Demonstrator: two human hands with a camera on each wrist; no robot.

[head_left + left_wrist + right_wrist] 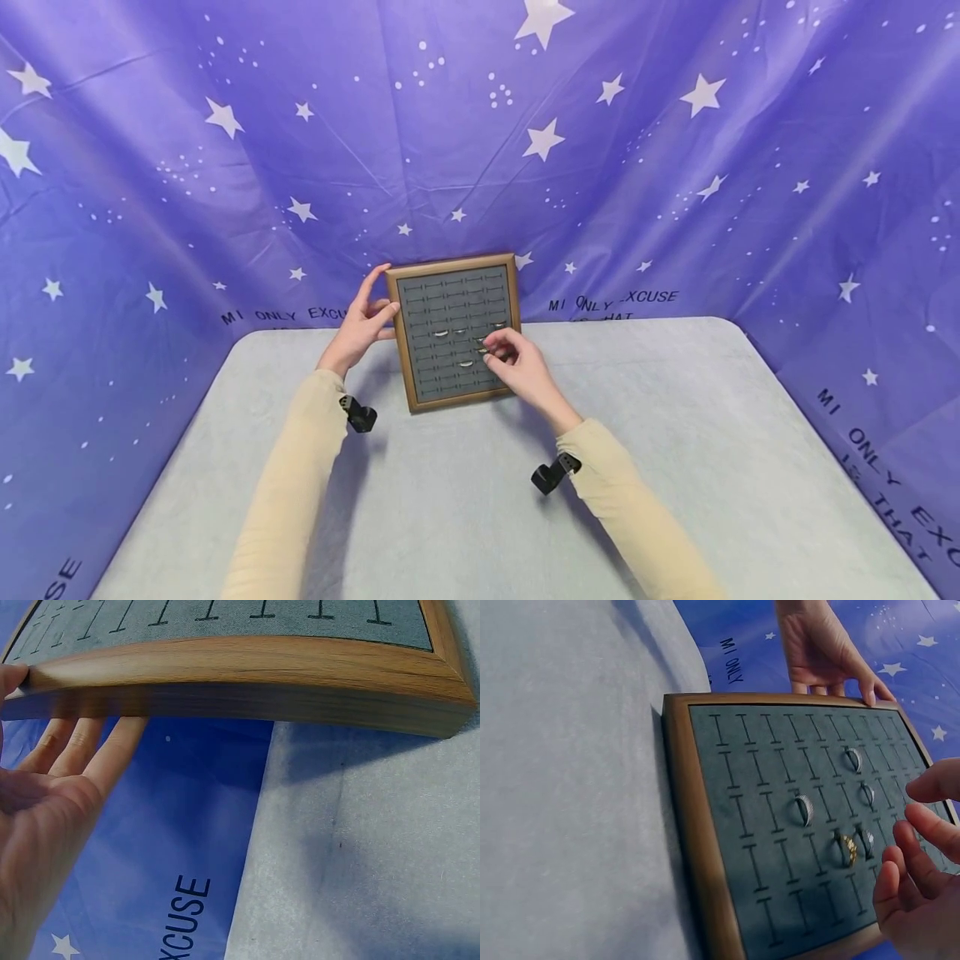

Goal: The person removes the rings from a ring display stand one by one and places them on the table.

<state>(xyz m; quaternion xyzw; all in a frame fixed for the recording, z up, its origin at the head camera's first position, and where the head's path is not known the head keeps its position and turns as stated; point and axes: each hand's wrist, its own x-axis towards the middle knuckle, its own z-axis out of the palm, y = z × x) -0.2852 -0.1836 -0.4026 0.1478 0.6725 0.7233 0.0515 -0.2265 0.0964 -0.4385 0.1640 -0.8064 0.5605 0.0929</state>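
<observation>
A wood-framed ring display board (420,287) leans back on the table, its grey-green padded face cut with rows of slots. Along its left edge, my left hand (358,327) holds the frame, thumb at the front rim and other fingers (112,754) against the side and back. Several silver rings (803,810) and a gold-toned ring (848,850) sit in the slots. My right hand (528,371) is over the lower right of the board, fingers bent loosely and nothing visible between thumb and forefinger. It hides some slots in the head view.
The board stands on a pale grey table (450,500) near its back edge. A purple-blue cloth (465,125) with white stars and lettering hangs behind and at both sides. Each wrist carries a small black camera (553,473).
</observation>
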